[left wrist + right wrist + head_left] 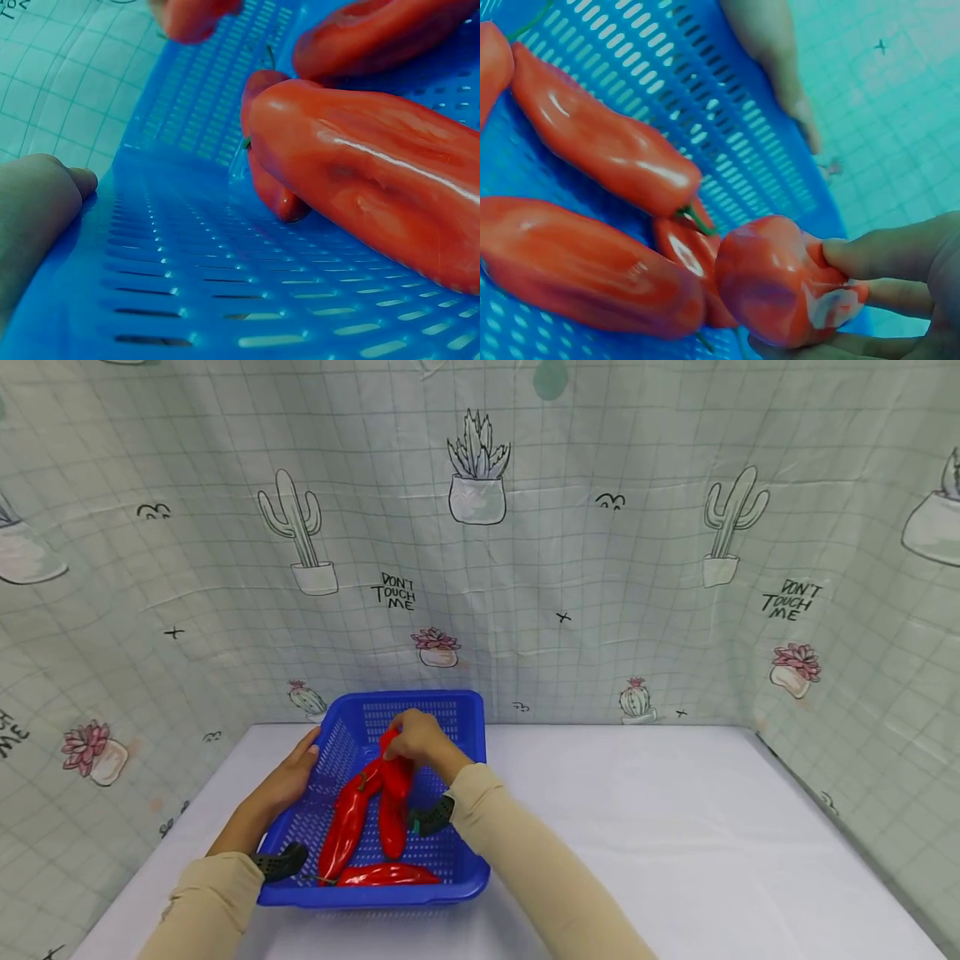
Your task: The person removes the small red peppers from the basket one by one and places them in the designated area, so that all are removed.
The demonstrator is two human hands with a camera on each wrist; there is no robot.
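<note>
In the head view, a blue perforated plastic basket holds several long, glossy red peppers. My right hand reaches into its far part and pinches a red pepper between thumb and fingers, over the other peppers. Left of it, a long pepper lies slanted. Another pepper lies below the held one, and one more lies crosswise at the near end. My left hand rests along the outside of the basket's left wall, its fingers fairly straight near the rim. Part of that hand is hidden.
The basket stands on a white-covered table, toward its left side. A pale grid-patterned curtain with cactus drawings hangs behind and around the table. Dark devices sit at both wrists.
</note>
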